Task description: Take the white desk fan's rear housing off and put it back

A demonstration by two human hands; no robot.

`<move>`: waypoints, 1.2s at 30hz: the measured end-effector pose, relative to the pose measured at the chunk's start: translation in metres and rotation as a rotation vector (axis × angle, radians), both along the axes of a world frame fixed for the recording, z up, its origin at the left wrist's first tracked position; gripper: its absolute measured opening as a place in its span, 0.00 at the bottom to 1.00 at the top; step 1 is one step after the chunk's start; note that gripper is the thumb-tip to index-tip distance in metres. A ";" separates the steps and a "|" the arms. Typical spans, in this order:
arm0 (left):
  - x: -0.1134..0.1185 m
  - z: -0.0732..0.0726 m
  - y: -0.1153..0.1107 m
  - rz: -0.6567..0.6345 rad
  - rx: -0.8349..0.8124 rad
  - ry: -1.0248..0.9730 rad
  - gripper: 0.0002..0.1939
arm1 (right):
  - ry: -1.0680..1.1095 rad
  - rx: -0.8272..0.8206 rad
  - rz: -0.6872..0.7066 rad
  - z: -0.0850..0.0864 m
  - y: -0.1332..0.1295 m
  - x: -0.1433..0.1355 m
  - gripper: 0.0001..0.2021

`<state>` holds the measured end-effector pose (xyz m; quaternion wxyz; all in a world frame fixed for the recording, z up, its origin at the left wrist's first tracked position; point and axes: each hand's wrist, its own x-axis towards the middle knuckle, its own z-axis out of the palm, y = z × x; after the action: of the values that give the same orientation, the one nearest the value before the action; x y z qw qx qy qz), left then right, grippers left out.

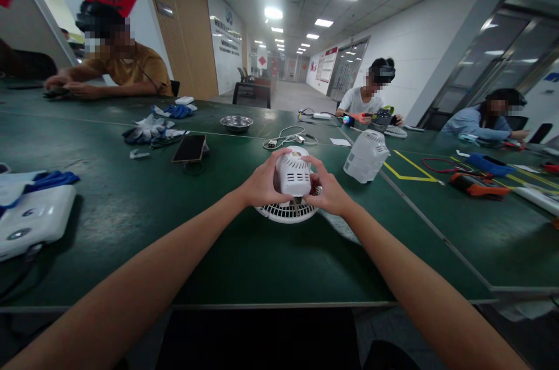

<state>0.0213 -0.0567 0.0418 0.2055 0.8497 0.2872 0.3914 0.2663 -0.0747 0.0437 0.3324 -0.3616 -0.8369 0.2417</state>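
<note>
A white slotted fan motor cover [295,175] is gripped from both sides at the middle of the table. My left hand [263,181] curves around its left side, fingers at the top and thumb low. On the right, my right hand [330,188] holds it the same way. Under the cover lies a round white fan grille [286,215], face down or up I cannot tell. A metal part shows just below the cover, between my thumbs. Beyond my right hand stands a translucent white plastic housing [367,157].
A white cable [286,138] and a metal bowl [236,123] lie beyond my hands. A phone [189,148], gloves [151,131] and a white device [37,221] are leftward. An orange multimeter [478,185] lies right. Other people sit around the table.
</note>
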 end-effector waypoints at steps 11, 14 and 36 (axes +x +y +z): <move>-0.003 -0.005 0.006 -0.024 0.006 -0.006 0.59 | -0.040 0.041 0.010 0.001 -0.001 0.000 0.47; -0.004 -0.011 0.012 -0.029 0.021 0.002 0.62 | -0.060 0.061 0.016 0.001 -0.001 0.000 0.49; -0.014 -0.019 0.030 0.241 0.158 0.152 0.27 | -0.164 0.259 -0.388 -0.011 0.027 0.021 0.37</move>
<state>0.0070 -0.0267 0.0226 0.0670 0.8499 0.3701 0.3691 0.2871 -0.0479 0.0331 0.3472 -0.4885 -0.7998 0.0340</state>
